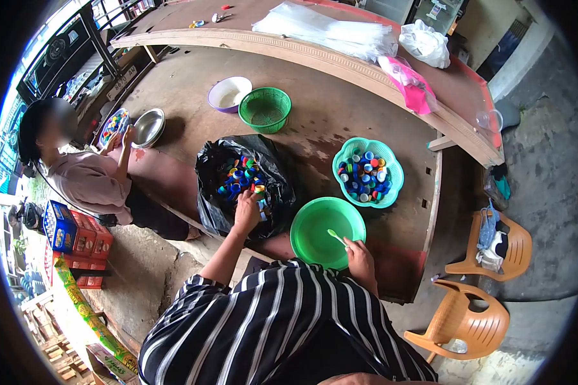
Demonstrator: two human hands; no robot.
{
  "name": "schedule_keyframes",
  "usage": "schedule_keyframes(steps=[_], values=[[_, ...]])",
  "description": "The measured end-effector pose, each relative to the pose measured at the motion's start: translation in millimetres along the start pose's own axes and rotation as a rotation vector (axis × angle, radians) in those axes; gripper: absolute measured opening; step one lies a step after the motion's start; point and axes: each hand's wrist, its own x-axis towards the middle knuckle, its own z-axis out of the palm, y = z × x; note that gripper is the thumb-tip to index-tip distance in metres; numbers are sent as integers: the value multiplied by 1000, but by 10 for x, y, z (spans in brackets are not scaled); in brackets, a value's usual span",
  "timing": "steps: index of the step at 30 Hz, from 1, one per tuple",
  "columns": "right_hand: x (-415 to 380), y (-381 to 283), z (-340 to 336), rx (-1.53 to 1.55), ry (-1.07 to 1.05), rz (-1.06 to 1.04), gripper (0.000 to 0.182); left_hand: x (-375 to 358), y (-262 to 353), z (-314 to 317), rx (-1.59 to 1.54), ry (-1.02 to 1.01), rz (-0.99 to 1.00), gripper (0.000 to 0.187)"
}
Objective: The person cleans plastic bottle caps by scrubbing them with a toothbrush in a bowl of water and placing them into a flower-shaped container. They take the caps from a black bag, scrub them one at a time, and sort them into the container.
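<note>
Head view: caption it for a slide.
Left hand in black plastic bag of bottle caps; right hand at round green plastic bowl.

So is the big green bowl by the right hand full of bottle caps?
No, the big green bowl holds only one pale green piece by the right hand; the caps fill the teal basket and black bag.

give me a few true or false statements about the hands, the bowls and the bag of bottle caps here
1. The left hand reaches into the black plastic bag of mixed coloured bottle caps. True.
2. The right hand rests at the rim of the large green plastic bowl. True.
3. The large green plastic bowl is heaped full of caps. False: apart from one pale green piece at the right hand, it looks bare.
4. The turquoise perforated basket holds many bottle caps. True.
5. The small green mesh basket sits inside the black plastic bag. False: it stands apart, beside a white and purple bowl.
</note>
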Motion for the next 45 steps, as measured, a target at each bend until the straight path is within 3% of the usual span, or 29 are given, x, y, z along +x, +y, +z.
schedule_keyframes(steps=[3, 4, 7, 8, 9, 11, 15, 17, 18, 19, 21, 24, 27, 29, 31, 35, 39, 40, 43, 45], values=[[59, -7, 148, -73, -8, -14, 44, 61, -283, 178, 27, -20, 60, 29], [86, -41, 172, -90, -53, -7, 55, 39, -282, 213, 24, -18, 66, 29], [181, -15, 410, -222, -61, -15, 59, 58, -224, 277, 53, -120, -34, 31], [212, 24, 527, -241, -174, 60, 63, 76, -223, 322, 83, -130, -61, 30], [206, -6, 532, -240, -167, 69, 63, 87, -206, 342, 114, -141, -87, 30], [246, -53, 527, -208, -343, -76, 62, 96, -197, 361, 100, -128, -76, 30], [235, -132, 471, -234, -234, 31, 57, 76, -130, 181, 16, -21, -3, 28], [199, -95, 417, -214, -243, 28, 52, 73, 91, 60, -302, 123, 1, 26], [165, -68, 418, -101, -130, 3, 50, 47, 184, 56, -458, 102, -26, 25], [135, -92, 406, 14, -19, -19, 47, -24, 430, -124, -677, -68, -164, 24], [79, -160, 362, 61, 4, -12, 44, -95, 547, 75, -1168, -265, -285, 23], [22, -378, 289, 348, 65, -85, 45, -250, 837, 170, -1604, -540, -430, 27], [-3, -350, 323, 236, 14, -202, 46, -338, 1000, 313, -1676, -687, -450, 28], [-41, -246, 355, 199, 40, -179, 48, -390, 1055, 366, -1731, -733, -479, 28], [-41, -311, 248, 71, 144, -2, 50, -377, 1018, 479, -1711, -761, -418, 29], [-63, -288, 270, 107, 81, -70, 48, -363, 1062, 498, -1676, -810, -466, 29], [-41, -335, 258, 91, 205, 49, 46, -393, 1130, 506, -1692, -784, -452, 29], [-56, -334, 266, 181, 161, -57, 44, -405, 1111, 507, -1685, -789, -461, 29], [-34, -247, 237, 101, 113, 15, 43, -387, 1154, 399, -1636, -839, -517, 28], [20, -167, 201, 65, 163, 33, 41, -415, 1267, 306, -1428, -740, -512, 25]])
